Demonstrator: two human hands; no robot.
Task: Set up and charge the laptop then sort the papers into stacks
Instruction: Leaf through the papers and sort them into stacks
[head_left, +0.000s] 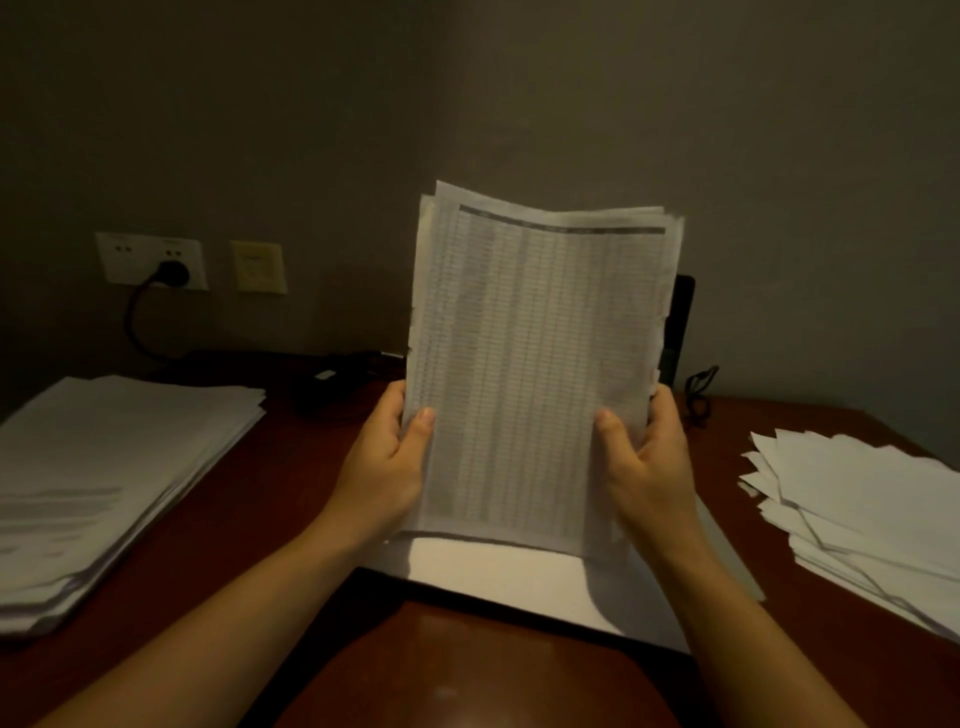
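Reddish-brown wood worktop (291, 493) right at the front, and on it a flat black slab (374, 592) with a loose white sheet (519, 577) lying over it. Could be the laptop's base, honestly can't tell from here.

Just above that, the left hand (387, 457) and right hand (649, 462) are set apart. Each is clamped on one side edge of an upright sheaf of printed table pages (535, 364), thumbs pressed on the front. The sheaf's bottom edge sits down at the white sheet, touching or just off it, hard to say. My guess is it's held on end like that to knock the edges square, since the top corners don't line up at all.

Either side there's a thick, fairly tidy stack of white papers (119, 467) on the left and a fanned, messy pile of white sheets (872, 519) on the right, both well apart from the middle. Looks like the sorting is well underway, with this bunch not yet dropped on either.

Behind the sheaf a dark upright panel edge (684, 322) pokes out, probably the laptop screen, mostly hidden. Further back a black power brick (317, 387) lies near the wall, and a round black plug (174, 273) sits in the white wall socket (130, 257), so charging seems sorted.
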